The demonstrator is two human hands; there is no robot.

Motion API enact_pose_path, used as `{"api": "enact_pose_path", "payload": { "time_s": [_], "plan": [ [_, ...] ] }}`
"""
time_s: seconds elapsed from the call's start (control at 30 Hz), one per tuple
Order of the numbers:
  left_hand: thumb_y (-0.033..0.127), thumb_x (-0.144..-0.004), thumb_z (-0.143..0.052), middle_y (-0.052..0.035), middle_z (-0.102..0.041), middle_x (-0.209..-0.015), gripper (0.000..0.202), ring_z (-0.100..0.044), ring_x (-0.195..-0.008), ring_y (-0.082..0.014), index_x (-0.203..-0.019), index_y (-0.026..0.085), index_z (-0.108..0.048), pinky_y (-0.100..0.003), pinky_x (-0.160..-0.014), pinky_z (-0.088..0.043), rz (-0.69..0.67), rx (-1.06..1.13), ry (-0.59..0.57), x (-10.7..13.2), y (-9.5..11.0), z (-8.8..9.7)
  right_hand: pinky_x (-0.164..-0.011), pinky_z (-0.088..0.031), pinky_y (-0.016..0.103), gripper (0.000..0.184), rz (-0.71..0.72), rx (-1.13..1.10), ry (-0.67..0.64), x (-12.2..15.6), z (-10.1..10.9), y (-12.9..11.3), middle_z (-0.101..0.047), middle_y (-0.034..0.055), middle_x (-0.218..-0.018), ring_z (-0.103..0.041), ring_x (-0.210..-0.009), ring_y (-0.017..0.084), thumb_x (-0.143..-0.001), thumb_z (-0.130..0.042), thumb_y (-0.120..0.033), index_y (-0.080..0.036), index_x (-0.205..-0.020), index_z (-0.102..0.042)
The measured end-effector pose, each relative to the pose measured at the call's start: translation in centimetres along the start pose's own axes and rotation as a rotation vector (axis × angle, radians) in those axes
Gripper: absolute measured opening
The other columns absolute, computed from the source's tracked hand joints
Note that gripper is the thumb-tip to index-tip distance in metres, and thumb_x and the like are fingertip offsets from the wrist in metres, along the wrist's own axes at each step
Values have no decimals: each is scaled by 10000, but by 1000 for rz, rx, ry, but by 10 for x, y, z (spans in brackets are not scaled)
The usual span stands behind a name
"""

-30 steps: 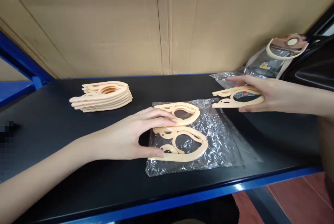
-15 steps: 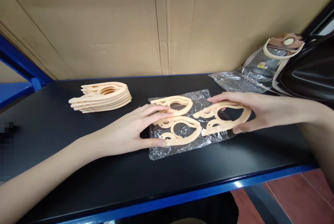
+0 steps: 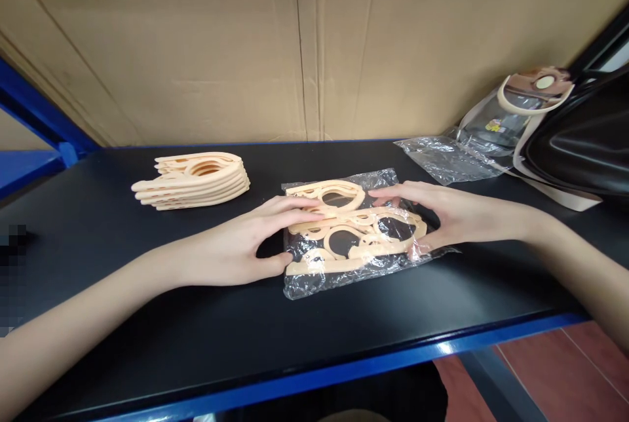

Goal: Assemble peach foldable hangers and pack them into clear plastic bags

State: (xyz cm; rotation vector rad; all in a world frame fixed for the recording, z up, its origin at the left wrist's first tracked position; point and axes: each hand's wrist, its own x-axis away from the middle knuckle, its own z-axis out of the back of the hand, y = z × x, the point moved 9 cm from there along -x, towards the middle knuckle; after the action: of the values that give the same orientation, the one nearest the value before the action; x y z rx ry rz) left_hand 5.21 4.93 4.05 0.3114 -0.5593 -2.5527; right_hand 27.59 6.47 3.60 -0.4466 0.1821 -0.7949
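Observation:
Peach plastic hanger pieces (image 3: 344, 232) lie stacked inside a clear plastic bag (image 3: 314, 281) on the black table (image 3: 196, 317). My left hand (image 3: 236, 245) grips the left end of the pieces, thumb below and fingers on top. My right hand (image 3: 442, 212) holds the right end of a piece it has pushed into the bag, fingers curled round it. A separate stack of the same peach pieces (image 3: 194, 179) sits at the back left, away from both hands.
A crumpled clear bag (image 3: 442, 156) lies at the back right beside a black bag (image 3: 584, 140) and a clear pouch with a cream rim (image 3: 521, 104). A cardboard wall (image 3: 304, 42) stands behind. The table's blue front edge (image 3: 344, 369) runs near me.
My right hand has brought a peach piece from the back right leftward and slid it into the bag onto the other pieces. My left hand has stayed on the left end.

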Motion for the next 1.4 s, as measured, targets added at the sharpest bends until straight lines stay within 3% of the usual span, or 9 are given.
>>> {"api": "enact_pose_path", "payload": {
  "time_s": [0.1, 0.27, 0.47, 0.77, 0.97, 1.1, 1.3, 1.4],
  "plan": [
    [152, -885, -545, -19, -387, -1608, 673, -345, -1491, -260, -1503, 381, -407, -506, -1217, -321, -55, 39, -15, 2, 1, 2, -996, -548, 446, 880, -27, -31, -44, 7, 5, 7, -572, 7, -1464, -594, -1276, 288, -749, -816, -437, -439, -1520, -391],
    [198, -893, -586, -34, -351, -1625, 664, -311, -1509, -265, -1507, 371, -403, -524, -1220, -303, -31, 16, -43, 2, -2, 0, -903, -570, 388, 810, -23, -82, -40, 6, 4, 6, -624, 10, -1387, -652, -1136, 239, -801, -776, -384, -432, -1517, -401],
    [217, -909, -594, -57, -379, -1611, 652, -348, -1490, -274, -1515, 353, -394, -540, -1214, -309, -40, 20, -10, 3, -4, 2, -971, -535, 424, 791, -21, -160, -9, -6, -10, -1, -518, -7, -1510, -584, -1253, 257, -793, -796, -382, -455, -1483, -418],
    [210, -890, -614, -52, -368, -1615, 740, -358, -1483, -267, -1550, 356, -313, -502, -1218, -319, -12, 62, -28, 3, -5, 2, -1119, -443, 483, 763, 16, -181, -28, -4, -10, -8, -458, 6, -1572, -480, -1404, 275, -840, -749, -287, -418, -1506, -401],
    [231, -888, -629, -56, -359, -1616, 715, -336, -1494, -268, -1532, 359, -346, -514, -1225, -303, -34, 90, -27, 3, -5, -2, -956, -551, 426, 765, 37, -246, 76, -13, -13, -20, -636, 46, -1382, -618, -1227, 263, -806, -793, -399, -339, -1484, -445],
    [215, -888, -621, -47, -349, -1621, 732, -323, -1502, -259, -1540, 370, -326, -509, -1227, -301, -38, 80, -40, 4, -4, -2, -905, -564, 398, 708, 74, -235, 73, -15, -13, -22, -635, 45, -1385, -657, -1119, 236, -801, -795, -430, -329, -1444, -515],
    [235, -893, -633, -41, -326, -1634, 744, -310, -1507, -269, -1547, 374, -307, -508, -1233, -290, -28, 62, -65, 4, -4, -2, -1003, -535, 409, 655, 69, -258, 20, -11, -11, -19, -592, 14, -1447, -614, -1243, 249, -846, -760, -389, -381, -1451, -510],
    [238, -904, -627, -45, -303, -1643, 741, -285, -1515, -277, -1552, 366, -292, -518, -1238, -272, -23, 62, -86, 3, -5, -4, -972, -552, 377, 650, 67, -273, 59, -13, -13, -20, -619, 8, -1409, -658, -1162, 229, -826, -776, -402, -372, -1430, -538]
  ]
}}
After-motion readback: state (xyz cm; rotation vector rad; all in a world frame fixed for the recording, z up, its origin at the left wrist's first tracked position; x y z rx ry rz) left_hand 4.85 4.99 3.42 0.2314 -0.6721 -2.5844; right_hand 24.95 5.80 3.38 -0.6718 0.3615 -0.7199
